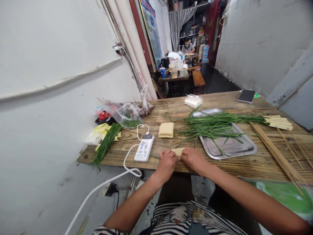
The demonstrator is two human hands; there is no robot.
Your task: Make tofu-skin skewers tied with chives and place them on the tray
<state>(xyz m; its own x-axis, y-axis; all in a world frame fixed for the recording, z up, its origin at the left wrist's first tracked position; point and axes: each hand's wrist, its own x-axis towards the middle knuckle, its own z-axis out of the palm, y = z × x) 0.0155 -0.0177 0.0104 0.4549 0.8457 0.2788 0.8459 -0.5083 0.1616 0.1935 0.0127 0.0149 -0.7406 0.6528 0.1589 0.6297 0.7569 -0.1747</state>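
Near the front edge of the table, my left hand [168, 160] and my right hand [193, 158] are closed on the two ends of a pale yellow tofu sheet [178, 151]. It looks folded or rolled, and my fingers cover its ends. A thin green strand shows just left of my left hand. Beyond my hands is a neat stack of square tofu sheets [166, 130]. To the right, long green chives [210, 125] lie across a metal tray [207, 150]. Several finished-looking tofu rolls [278, 122] sit at the far right with sticks in them.
A white power bank [144, 148] with a cable lies left of my hands. Farther left are a chive bundle [106, 143] and plastic bags [129, 114]. Bamboo skewers [276, 153], a phone [246, 96] and a tissue pack [193, 101] also lie here. A person [187, 47] sits in the background.
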